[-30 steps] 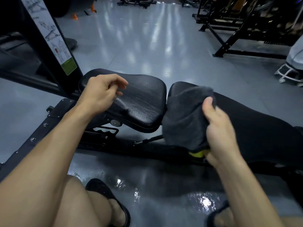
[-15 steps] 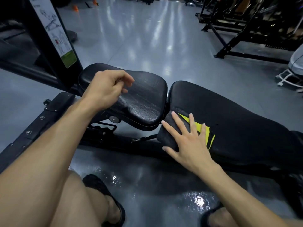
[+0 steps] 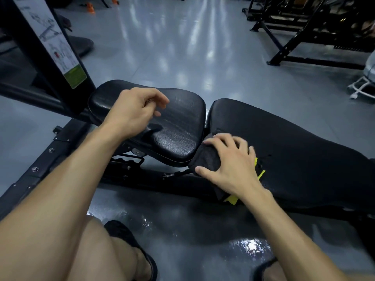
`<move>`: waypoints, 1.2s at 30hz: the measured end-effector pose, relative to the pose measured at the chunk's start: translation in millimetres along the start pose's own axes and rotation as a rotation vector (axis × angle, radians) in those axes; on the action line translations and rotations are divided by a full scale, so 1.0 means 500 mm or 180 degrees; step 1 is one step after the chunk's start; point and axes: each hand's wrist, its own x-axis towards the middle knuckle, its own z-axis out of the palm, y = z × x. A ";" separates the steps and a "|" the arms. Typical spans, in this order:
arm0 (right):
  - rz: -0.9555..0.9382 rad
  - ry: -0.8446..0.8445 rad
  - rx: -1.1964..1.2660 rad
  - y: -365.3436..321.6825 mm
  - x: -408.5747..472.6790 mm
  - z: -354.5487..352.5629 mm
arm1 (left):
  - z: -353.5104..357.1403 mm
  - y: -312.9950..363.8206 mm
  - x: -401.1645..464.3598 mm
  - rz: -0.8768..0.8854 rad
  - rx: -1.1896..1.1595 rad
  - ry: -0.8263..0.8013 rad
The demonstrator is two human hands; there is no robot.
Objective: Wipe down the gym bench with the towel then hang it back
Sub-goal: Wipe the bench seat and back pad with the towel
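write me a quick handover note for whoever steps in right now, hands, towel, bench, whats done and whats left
Right hand: pressing the dark towel on the near end of the long back pad, beside the gap to the seat pad; fingers spread and bent over the cloth.
Left hand: hovers over the seat pad, fingers loosely curled, holding nothing.
Towel: bunched, yellow edging showing under the wrist.
Done: towel is on the bench and wiping is under way; how much is clean cannot be told.
Left: wipe both pads, then hang the towel back. Its hook is not in view.
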 end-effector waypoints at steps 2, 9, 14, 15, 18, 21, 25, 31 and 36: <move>0.0227 -0.0174 -0.0010 0.000 0.016 -0.001 | 0.008 -0.002 0.007 0.0023 -0.0014 -0.0051; 0.0428 0.0221 -0.0657 -0.061 -0.032 0.060 | 0.042 0.002 0.031 0.0089 -0.0004 -0.0182; 0.0390 0.0062 -0.0807 -0.060 -0.024 0.062 | 0.071 0.017 0.050 0.0094 -0.0005 -0.0259; 0.0393 0.0007 -0.0815 -0.063 -0.005 0.056 | 0.077 0.021 0.052 0.0110 -0.0008 -0.0259; 0.0374 -0.0186 -0.0769 -0.076 0.061 0.039 | 0.094 0.038 0.048 0.0130 -0.0011 -0.0289; 0.0361 -0.0271 -0.0713 -0.076 0.067 0.034 | 0.105 0.052 0.034 0.0112 0.0033 -0.0308; 0.0064 0.0149 -0.0567 -0.046 -0.029 0.049 | 0.109 0.057 0.012 0.0128 0.0090 -0.0412; -0.0112 0.0376 -0.0493 0.042 -0.121 0.058 | 0.098 0.051 0.010 0.0191 0.0066 -0.0385; -0.0052 0.0372 -0.0719 -0.021 -0.044 0.056 | 0.085 0.049 0.005 0.0328 0.0114 -0.0364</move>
